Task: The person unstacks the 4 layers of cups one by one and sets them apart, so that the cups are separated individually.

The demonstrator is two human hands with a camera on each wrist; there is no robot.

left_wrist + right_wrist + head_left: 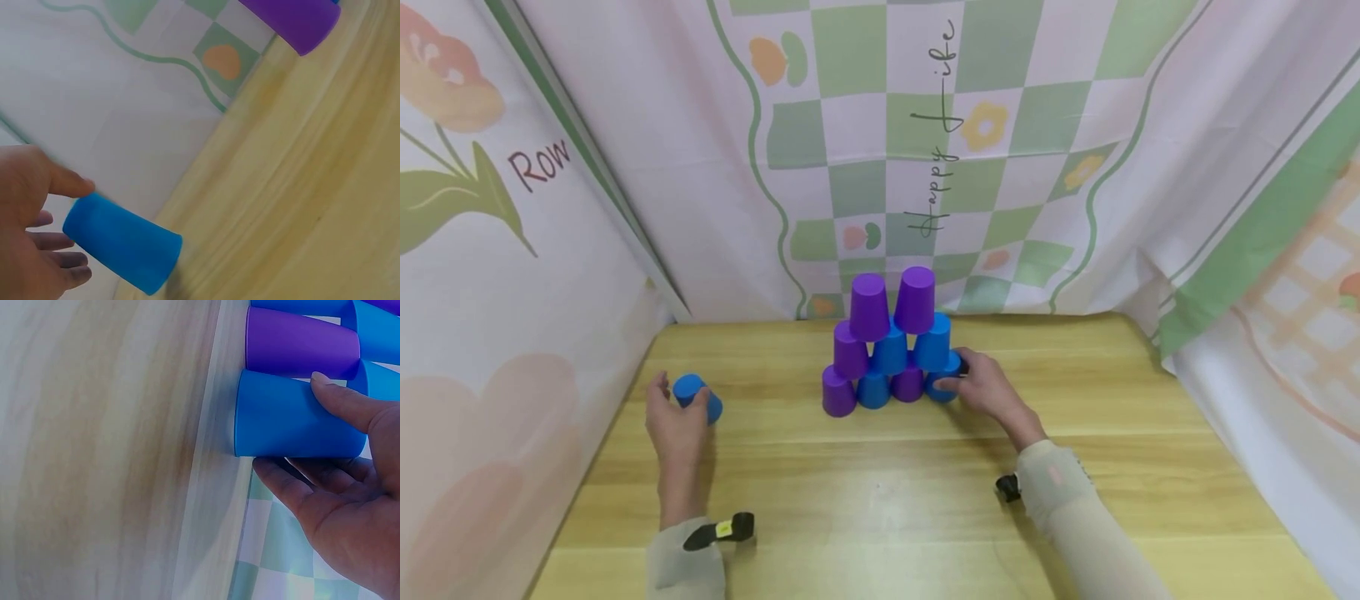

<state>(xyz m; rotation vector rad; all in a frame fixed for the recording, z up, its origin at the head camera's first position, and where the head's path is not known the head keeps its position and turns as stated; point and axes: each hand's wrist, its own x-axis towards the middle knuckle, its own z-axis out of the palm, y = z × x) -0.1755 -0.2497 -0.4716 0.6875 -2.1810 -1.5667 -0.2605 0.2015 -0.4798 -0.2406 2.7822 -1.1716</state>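
Note:
A tiered stack of upside-down cups stands at the table's back middle. Its bottom row of several cups alternates purple and blue. The middle row has one purple cup and two blue ones; two purple cups sit on top, apart. My right hand holds the bottom row's rightmost blue cup, thumb on one side and fingers on the other. At the left, a separate blue cup stands upside down. My left hand is spread around its narrow end, thumb at the cup and fingers slightly apart from it.
The wooden table ends at a patterned curtain just behind the stack. More curtains hang along the left and right sides. A black wrist camera sits on the left sleeve, another on the right.

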